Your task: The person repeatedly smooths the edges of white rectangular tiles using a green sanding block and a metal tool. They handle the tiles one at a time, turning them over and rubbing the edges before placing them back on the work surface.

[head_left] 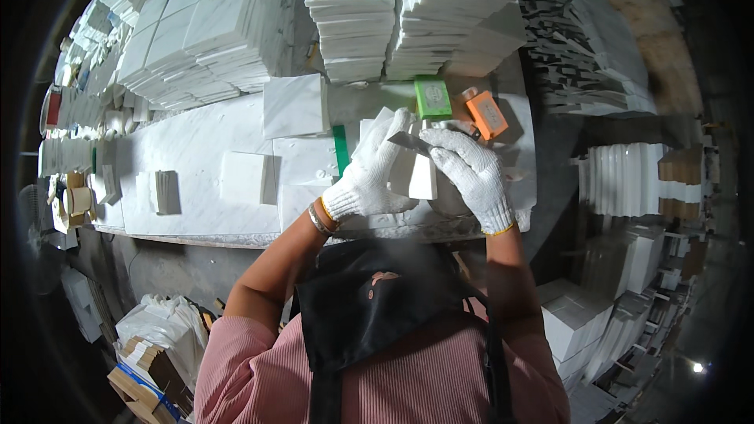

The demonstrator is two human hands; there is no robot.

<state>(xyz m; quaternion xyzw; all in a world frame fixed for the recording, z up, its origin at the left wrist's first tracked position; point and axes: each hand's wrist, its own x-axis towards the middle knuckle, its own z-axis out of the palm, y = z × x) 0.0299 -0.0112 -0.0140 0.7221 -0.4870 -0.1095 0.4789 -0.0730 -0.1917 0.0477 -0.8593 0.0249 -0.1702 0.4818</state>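
White knitted gloves cover both hands over the worktable. My left hand (367, 176) is curled along the left side of a small white marble piece (423, 177), its fingers at the far end and its thumb near the close end. My right hand (473, 169) grips a thin, flat grey metal blade (409, 142), which lies slantwise across the piece toward my left fingertips. Just beyond the hands stand a green box-shaped block (433, 97) and an orange one (486, 115). A green strip (341, 151) lies left of my left hand.
Tall stacks of marble tiles (353, 23) line the far side of the white worktable (188, 145). Loose tiles (294, 106) and a small upright group (159, 192) stand to the left. More stacked slabs (620, 180) and white boxes (573, 314) are at right.
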